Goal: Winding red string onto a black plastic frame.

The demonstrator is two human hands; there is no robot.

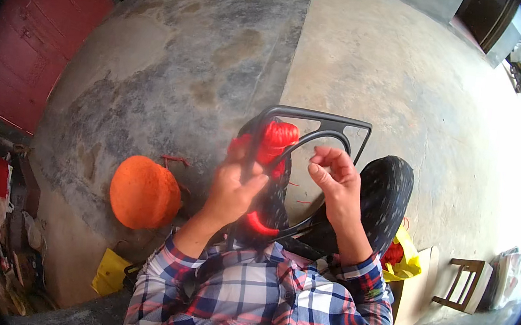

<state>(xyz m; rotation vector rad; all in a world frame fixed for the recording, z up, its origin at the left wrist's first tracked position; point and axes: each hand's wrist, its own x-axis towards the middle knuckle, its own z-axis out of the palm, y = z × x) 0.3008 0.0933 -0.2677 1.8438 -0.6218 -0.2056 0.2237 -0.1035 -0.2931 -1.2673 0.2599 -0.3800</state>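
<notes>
A black frame (320,115) with a round ring inside it stands over my lap. Red cord is wrapped along the lower left of its ring (261,225). Shiny red cord in a bundle (281,135) lies at the frame's upper left. My left hand (232,188), blurred by motion, is closed around part of this bundle beside the frame's left bar. To the right of the ring, my right hand (341,188) is raised with curled fingers and the thumb near them. Whether a strand runs between those fingers cannot be made out.
An orange round-topped object (144,193) stands on the left, with a yellow bag (110,272) nearer me. On my right are another yellow bag (406,262) with red material, a cardboard sheet (419,290) and a small wooden stool (468,286). Clutter lines the left wall.
</notes>
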